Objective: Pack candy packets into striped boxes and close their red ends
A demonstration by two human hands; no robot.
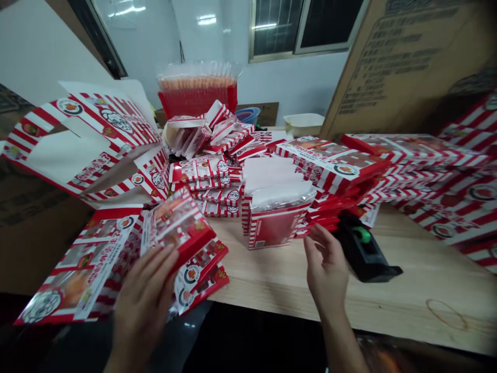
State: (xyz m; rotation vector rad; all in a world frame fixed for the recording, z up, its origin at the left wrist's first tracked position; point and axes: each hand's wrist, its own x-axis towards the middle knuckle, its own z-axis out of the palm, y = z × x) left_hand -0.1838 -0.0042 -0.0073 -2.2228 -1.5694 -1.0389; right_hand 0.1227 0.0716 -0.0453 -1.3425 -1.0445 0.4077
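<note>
The hands are well apart, the left hand [143, 305] at 7 o'clock clasping a loose fan of striped packets [176, 228] whose long axis runs from about 8 towards 2 o'clock on the bench [272, 280] — the right hand [326, 272] at 5 o'clock is open, its fingers curled and just beside a red stack [320, 221] at its 12 o'clock, so this hand is the nearer to it, with a tape dispenser [365, 251] at its 2 o'clock and an upright packet [275, 225] at its 11
</note>
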